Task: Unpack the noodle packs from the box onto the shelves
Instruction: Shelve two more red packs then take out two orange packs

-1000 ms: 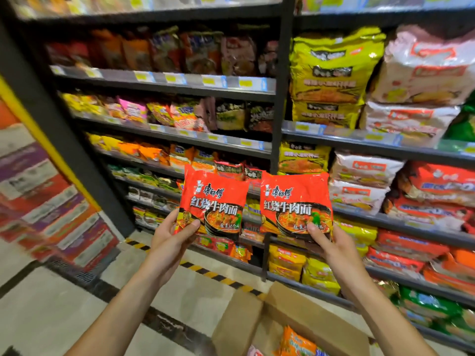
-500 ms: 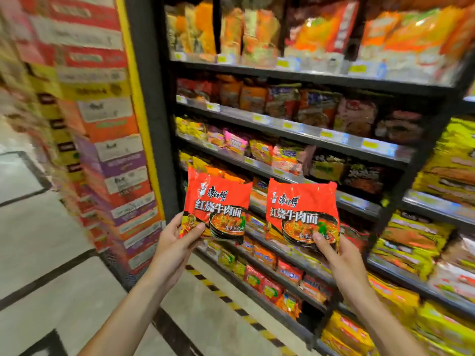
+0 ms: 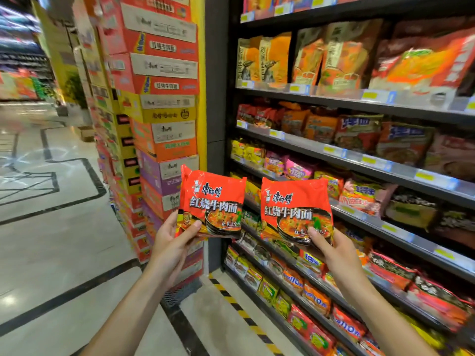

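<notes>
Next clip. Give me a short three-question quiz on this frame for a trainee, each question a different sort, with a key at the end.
1. True or false: each hand holds one red noodle pack by its lower edge.
2. Multiple choice: what stands left of the shelves? A) a stack of printed cartons B) a shopping trolley C) a fridge
3. Fill in: the floor stripe along the shelf base is yellow and ____.

Key
1. True: the left hand has its grip on the left noodle pack, and the right hand on the right noodle pack.
2. A, the stack of cartons.
3. Black, on the floor stripe.
</notes>
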Available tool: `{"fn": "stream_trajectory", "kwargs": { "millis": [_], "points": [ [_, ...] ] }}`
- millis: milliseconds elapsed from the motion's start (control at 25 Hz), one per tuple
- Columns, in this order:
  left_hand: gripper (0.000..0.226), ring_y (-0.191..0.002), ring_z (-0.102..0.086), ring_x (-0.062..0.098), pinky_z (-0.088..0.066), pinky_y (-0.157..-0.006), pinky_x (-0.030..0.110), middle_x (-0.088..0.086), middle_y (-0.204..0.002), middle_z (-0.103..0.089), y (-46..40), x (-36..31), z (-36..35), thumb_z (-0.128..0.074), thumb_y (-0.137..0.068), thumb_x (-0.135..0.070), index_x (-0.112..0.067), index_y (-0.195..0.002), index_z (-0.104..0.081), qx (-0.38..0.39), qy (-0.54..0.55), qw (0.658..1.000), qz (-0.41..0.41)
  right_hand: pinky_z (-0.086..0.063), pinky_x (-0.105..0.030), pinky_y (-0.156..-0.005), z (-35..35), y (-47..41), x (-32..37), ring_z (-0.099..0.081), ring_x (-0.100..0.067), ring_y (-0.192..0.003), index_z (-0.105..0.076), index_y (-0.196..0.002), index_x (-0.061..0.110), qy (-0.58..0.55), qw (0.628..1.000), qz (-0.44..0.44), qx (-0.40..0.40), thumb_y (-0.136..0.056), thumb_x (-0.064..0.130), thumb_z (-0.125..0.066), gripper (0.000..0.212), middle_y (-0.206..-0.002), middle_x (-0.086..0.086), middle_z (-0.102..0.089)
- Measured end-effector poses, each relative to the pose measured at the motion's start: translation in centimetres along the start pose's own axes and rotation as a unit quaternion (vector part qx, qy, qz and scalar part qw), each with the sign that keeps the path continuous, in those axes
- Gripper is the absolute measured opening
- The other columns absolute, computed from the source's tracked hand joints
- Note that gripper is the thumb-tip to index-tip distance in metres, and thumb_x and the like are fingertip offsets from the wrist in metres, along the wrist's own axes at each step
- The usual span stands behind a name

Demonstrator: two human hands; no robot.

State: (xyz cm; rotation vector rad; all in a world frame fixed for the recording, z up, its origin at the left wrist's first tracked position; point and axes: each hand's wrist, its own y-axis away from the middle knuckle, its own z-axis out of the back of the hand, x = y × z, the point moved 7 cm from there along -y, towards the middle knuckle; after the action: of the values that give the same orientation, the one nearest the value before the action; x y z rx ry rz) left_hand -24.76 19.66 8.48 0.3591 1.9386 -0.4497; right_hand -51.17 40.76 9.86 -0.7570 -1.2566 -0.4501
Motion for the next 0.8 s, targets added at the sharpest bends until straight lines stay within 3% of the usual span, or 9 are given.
{"fn": "stream_trajectory", "kwargs": {
  "millis": [200, 400, 560, 680, 720, 800],
  "points": [
    [0.034, -0.109, -0.069, 0.026, -0.053, -0.094, 0.045, 0.008, -0.115, -0.073, -5.6, 0.9, 1.1, -0.065, -0.091, -0.006, -0.014, -0.124, -0.06, -0.008, -0.014, 1.0, -0.006, -0.052, -0.039, -0.095, -3.2, -5.7, -1.7, -0.071, -0.009, -0.102, -0.073, -0.108, 0.026, -0.001, 1.0, -0.002, 0.024, -0.091, 0.041, -0.063, 0.024, -0.107, 0.011, -0.076],
    [0.036, -0.111, -0.068, 0.024, -0.055, -0.091, 0.038, 0.006, -0.117, -0.072, -13.9, 2.4, -0.6, -0.063, -0.092, -0.006, -0.016, -0.126, -0.059, 0.001, -0.012, 1.0, -0.003, -0.049, -0.008, -0.071, -4.5, -13.6, -3.5, -0.068, 0.006, -0.091, -0.071, -0.106, 0.027, -0.01, 1.0, 0.025, 0.014, -0.095, 0.031, -0.061, 0.015, -0.098, 0.018, -0.076],
    [0.035, -0.112, -0.068, 0.024, -0.056, -0.094, 0.037, 0.007, -0.118, -0.072, -22.9, 2.5, -3.8, -0.062, -0.093, -0.004, -0.017, -0.126, -0.059, 0.01, -0.02, 1.0, -0.009, -0.05, -0.023, -0.085, -4.5, -22.3, -5.1, -0.068, 0.003, -0.096, -0.07, -0.111, 0.025, -0.016, 0.999, 0.033, -0.003, -0.095, 0.034, -0.061, 0.021, -0.104, 0.018, -0.076],
    [0.035, -0.106, -0.069, 0.024, -0.059, -0.071, 0.019, 0.009, -0.117, -0.072, -28.6, 3.1, -5.6, -0.06, -0.093, -0.001, -0.013, -0.125, -0.059, 0.015, -0.003, 1.0, -0.022, -0.051, -0.028, -0.088, -4.6, -28.1, -6.0, -0.07, -0.004, -0.1, -0.07, -0.111, 0.022, -0.037, 0.999, 0.038, -0.012, -0.095, 0.032, -0.062, 0.021, -0.106, 0.013, -0.076],
    [0.034, -0.103, -0.069, 0.022, -0.057, -0.066, 0.016, 0.01, -0.116, -0.072, -30.0, 3.5, -5.9, -0.059, -0.093, 0.0, -0.011, -0.125, -0.059, 0.017, 0.003, 1.0, -0.02, -0.051, -0.029, -0.087, -4.6, -29.4, -6.2, -0.07, -0.005, -0.099, -0.07, -0.11, 0.022, -0.04, 0.998, 0.037, -0.016, -0.095, 0.033, -0.062, 0.02, -0.105, 0.012, -0.076],
    [0.035, -0.102, -0.07, 0.018, -0.058, -0.075, 0.019, 0.009, -0.116, -0.072, -33.4, 4.6, -6.1, -0.06, -0.093, 0.0, -0.011, -0.126, -0.059, 0.02, 0.003, 0.999, -0.025, -0.049, -0.019, -0.08, -4.9, -32.3, -6.6, -0.069, 0.001, -0.095, -0.07, -0.106, 0.025, -0.028, 0.999, 0.039, -0.023, -0.095, 0.031, -0.062, 0.015, -0.101, 0.018, -0.076]
  ]
}}
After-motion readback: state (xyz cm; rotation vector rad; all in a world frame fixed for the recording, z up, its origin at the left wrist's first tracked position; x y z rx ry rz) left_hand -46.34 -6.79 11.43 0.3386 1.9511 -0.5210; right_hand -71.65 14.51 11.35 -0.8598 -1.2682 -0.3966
